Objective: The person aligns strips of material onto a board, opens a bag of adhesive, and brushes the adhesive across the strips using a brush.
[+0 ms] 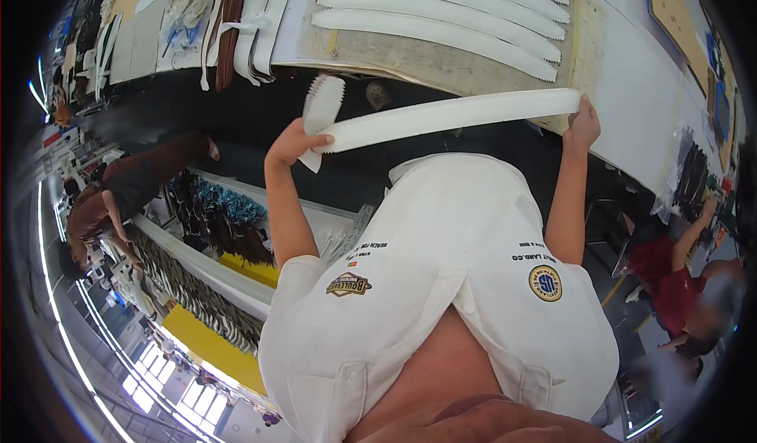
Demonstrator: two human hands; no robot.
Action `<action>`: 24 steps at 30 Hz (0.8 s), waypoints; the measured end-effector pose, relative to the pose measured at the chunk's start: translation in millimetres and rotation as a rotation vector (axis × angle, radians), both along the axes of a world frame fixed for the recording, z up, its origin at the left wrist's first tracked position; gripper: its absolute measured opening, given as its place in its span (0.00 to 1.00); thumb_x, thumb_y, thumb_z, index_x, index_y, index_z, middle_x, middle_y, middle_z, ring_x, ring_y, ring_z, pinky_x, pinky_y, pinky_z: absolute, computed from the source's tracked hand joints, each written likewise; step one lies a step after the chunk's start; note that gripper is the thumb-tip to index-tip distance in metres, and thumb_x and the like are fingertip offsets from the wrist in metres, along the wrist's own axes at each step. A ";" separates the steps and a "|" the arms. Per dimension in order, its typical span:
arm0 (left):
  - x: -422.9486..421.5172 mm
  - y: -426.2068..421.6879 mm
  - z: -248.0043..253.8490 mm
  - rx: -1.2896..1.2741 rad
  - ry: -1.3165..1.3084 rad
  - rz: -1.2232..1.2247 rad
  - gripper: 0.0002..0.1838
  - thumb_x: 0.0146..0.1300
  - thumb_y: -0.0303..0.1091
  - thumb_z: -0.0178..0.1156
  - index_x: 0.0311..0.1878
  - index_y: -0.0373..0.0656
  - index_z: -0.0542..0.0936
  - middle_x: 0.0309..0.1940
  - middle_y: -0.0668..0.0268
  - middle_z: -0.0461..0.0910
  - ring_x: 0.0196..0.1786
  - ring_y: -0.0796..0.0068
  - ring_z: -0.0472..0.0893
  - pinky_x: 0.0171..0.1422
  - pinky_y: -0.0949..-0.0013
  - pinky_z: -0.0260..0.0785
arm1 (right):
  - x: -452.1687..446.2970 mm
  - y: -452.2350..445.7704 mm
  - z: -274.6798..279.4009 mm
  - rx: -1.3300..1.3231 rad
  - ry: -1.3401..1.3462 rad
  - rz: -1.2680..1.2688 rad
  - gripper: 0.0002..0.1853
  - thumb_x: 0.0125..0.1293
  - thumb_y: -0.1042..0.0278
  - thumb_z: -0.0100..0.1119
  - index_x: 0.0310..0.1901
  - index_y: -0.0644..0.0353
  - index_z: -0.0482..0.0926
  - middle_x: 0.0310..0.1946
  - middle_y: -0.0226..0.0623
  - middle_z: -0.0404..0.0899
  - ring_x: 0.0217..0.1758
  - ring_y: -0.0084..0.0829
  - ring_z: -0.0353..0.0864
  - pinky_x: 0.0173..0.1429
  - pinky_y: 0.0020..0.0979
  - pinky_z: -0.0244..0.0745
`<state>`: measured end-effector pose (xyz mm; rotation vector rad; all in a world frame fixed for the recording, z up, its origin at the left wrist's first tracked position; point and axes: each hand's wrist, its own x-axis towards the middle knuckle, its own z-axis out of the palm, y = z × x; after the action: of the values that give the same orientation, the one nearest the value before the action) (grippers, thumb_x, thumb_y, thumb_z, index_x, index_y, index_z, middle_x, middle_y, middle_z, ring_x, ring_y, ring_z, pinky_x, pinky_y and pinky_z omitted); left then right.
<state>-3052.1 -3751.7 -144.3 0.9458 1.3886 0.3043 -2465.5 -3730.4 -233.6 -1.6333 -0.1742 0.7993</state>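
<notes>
A long white strip (449, 119) is stretched between my two hands above the table's near edge, bowing slightly upward. My left hand (296, 142) is closed around its left end, with the thumb laid across it. From the same hand a shorter white piece with a toothed edge (324, 100) stands up, and a pointed end hangs below; whether these belong to the same strip I cannot tell. My right hand (583, 124) pinches the strip's right end between thumb and fingers. Just beyond lie several similar white strips (441, 29) with toothed ends, side by side on the table.
White and brown strips (236, 25) hang over the table (623, 119) edge at left. A rack with dark hanging pieces (197, 277) stands at left. One person (118, 190) is at far left; another in red (670, 265) is at right. A shoe (378, 94) shows under the table.
</notes>
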 end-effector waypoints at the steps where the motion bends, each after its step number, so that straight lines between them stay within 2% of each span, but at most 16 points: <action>1: -5.5 10.8 1.9 0.039 -0.004 0.061 0.22 0.52 0.29 0.70 0.51 0.32 0.81 0.40 0.64 0.83 0.40 0.75 0.80 0.48 0.71 0.72 | 1.0 -3.1 -5.2 0.002 0.016 -0.004 0.08 0.67 0.65 0.64 0.39 0.62 0.81 0.27 0.27 0.79 0.25 0.16 0.73 0.28 0.20 0.67; 3: -13.9 38.3 0.4 0.146 0.043 0.160 0.19 0.54 0.28 0.68 0.49 0.33 0.81 0.33 0.66 0.81 0.33 0.77 0.77 0.40 0.72 0.68 | 2.1 -10.2 -13.8 0.004 0.048 -0.012 0.08 0.67 0.66 0.64 0.41 0.61 0.82 0.30 0.27 0.80 0.27 0.17 0.75 0.30 0.19 0.70; 5: -17.5 68.2 -10.0 0.254 0.044 0.326 0.17 0.55 0.28 0.67 0.47 0.33 0.79 0.26 0.69 0.76 0.28 0.79 0.73 0.37 0.72 0.64 | -7.8 -15.4 -8.9 -0.023 0.047 0.057 0.08 0.67 0.67 0.64 0.43 0.61 0.82 0.33 0.28 0.81 0.31 0.18 0.77 0.34 0.19 0.72; 7: -14.7 101.2 -22.0 0.345 0.107 0.419 0.16 0.55 0.27 0.66 0.47 0.33 0.79 0.26 0.69 0.76 0.27 0.78 0.73 0.34 0.71 0.64 | -15.3 -20.3 -9.8 -0.060 0.029 0.153 0.10 0.68 0.68 0.63 0.48 0.62 0.82 0.37 0.29 0.82 0.37 0.20 0.79 0.39 0.21 0.76; 11: -11.0 152.4 -65.1 0.476 0.278 0.487 0.16 0.54 0.25 0.66 0.47 0.32 0.78 0.29 0.66 0.78 0.28 0.76 0.75 0.32 0.71 0.67 | -28.0 -17.7 -22.9 -0.085 -0.089 0.241 0.10 0.67 0.69 0.63 0.47 0.63 0.83 0.37 0.30 0.82 0.36 0.20 0.79 0.40 0.23 0.77; 14: -15.7 174.2 -102.0 0.487 0.304 0.543 0.15 0.53 0.24 0.66 0.44 0.32 0.79 0.31 0.65 0.80 0.30 0.76 0.77 0.33 0.72 0.68 | -37.2 -9.1 -18.6 -0.128 -0.139 0.272 0.10 0.66 0.69 0.63 0.46 0.64 0.83 0.36 0.30 0.82 0.36 0.19 0.78 0.40 0.22 0.76; 19: -14.4 187.3 -110.6 0.446 0.324 0.513 0.12 0.48 0.23 0.65 0.38 0.33 0.79 0.25 0.66 0.79 0.23 0.75 0.75 0.27 0.70 0.66 | -37.7 -0.2 -31.4 -0.164 -0.169 0.233 0.10 0.64 0.69 0.64 0.44 0.63 0.84 0.35 0.31 0.83 0.33 0.19 0.79 0.36 0.21 0.76; 24: -10.5 187.6 -111.4 0.440 0.374 0.531 0.12 0.47 0.23 0.64 0.37 0.34 0.79 0.25 0.65 0.78 0.22 0.75 0.75 0.27 0.70 0.65 | -38.1 9.0 -38.8 -0.221 -0.257 0.208 0.10 0.62 0.68 0.65 0.42 0.61 0.86 0.36 0.33 0.85 0.30 0.21 0.81 0.33 0.22 0.77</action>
<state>-3062.7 -3564.1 -255.7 1.0069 1.9622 0.8964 -2503.6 -3721.3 -272.3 -1.9483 -0.4572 0.7833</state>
